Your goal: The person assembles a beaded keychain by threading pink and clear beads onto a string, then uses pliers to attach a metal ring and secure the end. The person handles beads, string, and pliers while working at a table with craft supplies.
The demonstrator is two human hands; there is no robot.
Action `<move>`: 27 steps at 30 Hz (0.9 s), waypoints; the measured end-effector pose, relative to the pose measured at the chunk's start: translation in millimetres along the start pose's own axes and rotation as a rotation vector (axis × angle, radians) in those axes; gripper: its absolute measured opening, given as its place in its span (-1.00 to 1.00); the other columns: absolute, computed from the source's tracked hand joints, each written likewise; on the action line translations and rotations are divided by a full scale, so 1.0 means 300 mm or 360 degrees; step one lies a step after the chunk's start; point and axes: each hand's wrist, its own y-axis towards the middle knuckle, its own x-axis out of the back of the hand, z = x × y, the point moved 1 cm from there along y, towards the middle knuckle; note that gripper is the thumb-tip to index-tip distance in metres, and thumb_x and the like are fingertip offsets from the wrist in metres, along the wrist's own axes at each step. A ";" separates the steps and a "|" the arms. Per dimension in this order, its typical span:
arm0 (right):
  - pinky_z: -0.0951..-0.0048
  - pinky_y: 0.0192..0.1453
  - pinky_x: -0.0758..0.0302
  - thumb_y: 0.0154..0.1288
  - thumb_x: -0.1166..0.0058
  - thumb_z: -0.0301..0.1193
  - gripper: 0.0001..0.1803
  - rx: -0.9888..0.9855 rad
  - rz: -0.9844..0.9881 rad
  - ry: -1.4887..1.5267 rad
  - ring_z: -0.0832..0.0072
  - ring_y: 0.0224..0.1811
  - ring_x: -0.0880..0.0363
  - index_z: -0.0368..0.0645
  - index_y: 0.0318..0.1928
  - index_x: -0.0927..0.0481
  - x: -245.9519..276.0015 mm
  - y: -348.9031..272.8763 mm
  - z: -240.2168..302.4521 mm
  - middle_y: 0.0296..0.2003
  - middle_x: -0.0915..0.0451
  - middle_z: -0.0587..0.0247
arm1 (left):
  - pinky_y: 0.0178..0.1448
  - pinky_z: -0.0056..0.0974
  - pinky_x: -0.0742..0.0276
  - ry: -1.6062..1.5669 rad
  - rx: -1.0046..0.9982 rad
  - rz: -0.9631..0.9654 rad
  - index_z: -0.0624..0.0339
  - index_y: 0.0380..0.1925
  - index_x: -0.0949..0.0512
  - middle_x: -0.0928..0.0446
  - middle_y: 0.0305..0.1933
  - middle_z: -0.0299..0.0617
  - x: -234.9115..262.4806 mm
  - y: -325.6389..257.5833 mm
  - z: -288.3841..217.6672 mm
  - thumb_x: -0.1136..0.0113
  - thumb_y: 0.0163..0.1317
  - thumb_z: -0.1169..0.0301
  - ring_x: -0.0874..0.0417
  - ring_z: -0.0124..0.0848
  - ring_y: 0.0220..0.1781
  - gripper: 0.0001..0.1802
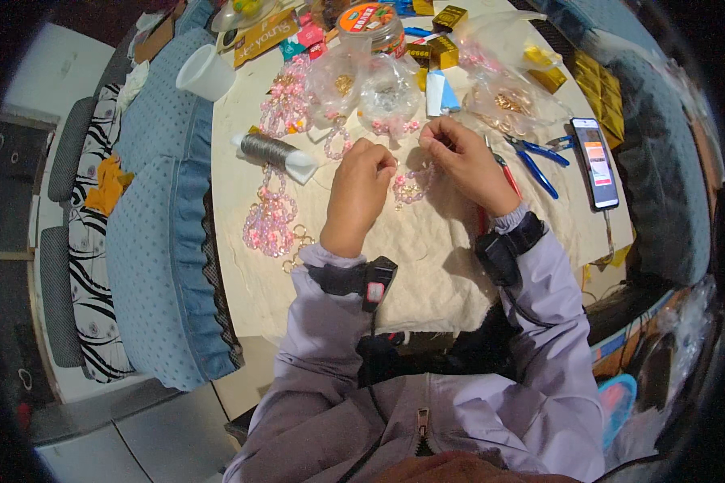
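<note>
Near the middle of the cream-coloured surface (238,286), two hands meet over a short pink-and-clear bead strand (412,189)

On the pale, crumpled cloth (427,282) that reaches to the near edge, the bead strand lies in a loose curve between the left hand (356,193) and the right hand (466,165). Each hand has its fingers bent, with thumb and forefinger drawn in toward each other; whether either pinch is fully closed, or grips a fine thread, I cannot tell.

By the left edge, a heap of pink strung beads (270,224) and, beyond it, a second bunch of pink beads with flower-like pieces (286,105) look already made up. Between them lies a white spool wound with grey wire or thread (271,150). The strand at the hands seems partway through, as I judge it; whether its ends are joined does not show.

Supplies remain: toward the far edge, a clear plastic bag of silvery pieces (389,90); toward the far right corner, another clear bag with gold-coloured rings (511,101). Blue-handled pliers (536,169) lie apart from the right hand, short of the lit smartphone (595,165) by the right edge.
</note>
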 end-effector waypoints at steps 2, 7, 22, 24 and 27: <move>0.56 -0.13 -0.42 0.45 -0.04 -0.43 -0.88 0.0043 -0.0004 -0.0061 0.66 -0.26 -0.40 -0.23 -0.16 -0.50 0.000 0.001 0.000 -0.32 -0.49 0.44 | -0.14 -0.25 -0.51 0.0060 -0.0083 -0.0028 0.36 -0.34 -0.58 -0.52 -0.27 -0.06 -0.003 0.000 -0.003 -0.22 0.12 0.58 -0.61 -0.25 -0.26 -0.89; 0.51 -0.15 -0.45 0.42 -0.07 -0.40 -0.85 0.0082 -0.0022 -0.0133 0.61 -0.28 -0.45 -0.24 -0.17 -0.51 -0.010 0.004 -0.010 -0.34 -0.54 0.35 | -0.24 -0.35 -0.48 -0.0130 -0.0082 -0.0087 0.34 -0.34 -0.58 -0.52 -0.34 -0.19 -0.020 0.011 -0.011 -0.27 0.14 0.56 -0.57 -0.41 -0.33 -0.90; 0.39 -0.24 -0.49 0.38 -0.12 -0.32 -0.77 0.0183 -0.0103 -0.0089 0.44 -0.37 -0.55 -0.28 -0.21 -0.55 -0.048 0.001 -0.004 -0.39 -0.61 0.15 | -0.52 -0.57 -0.25 -0.1571 0.0639 -0.0137 0.20 -0.32 -0.58 -0.50 -0.50 -0.41 -0.064 0.027 0.004 -0.33 0.26 0.48 -0.40 -0.68 -0.57 -0.90; 0.39 -0.25 -0.49 0.38 -0.12 -0.32 -0.76 0.0163 -0.0105 -0.0089 0.45 -0.38 -0.54 -0.29 -0.22 -0.55 -0.049 0.000 -0.002 -0.40 -0.61 0.15 | -0.51 -0.57 -0.26 -0.1525 0.0615 -0.0169 0.21 -0.32 -0.58 -0.51 -0.48 -0.41 -0.065 0.026 0.001 -0.33 0.26 0.49 -0.41 -0.69 -0.56 -0.91; 0.39 -0.25 -0.49 0.38 -0.12 -0.32 -0.76 0.0171 -0.0121 -0.0069 0.45 -0.39 -0.54 -0.29 -0.23 -0.55 -0.048 -0.005 0.004 -0.41 -0.61 0.15 | -0.49 -0.57 -0.28 -0.1387 0.0539 -0.0240 0.22 -0.32 -0.59 -0.53 -0.46 -0.41 -0.064 0.025 -0.009 -0.32 0.26 0.50 -0.42 -0.70 -0.53 -0.92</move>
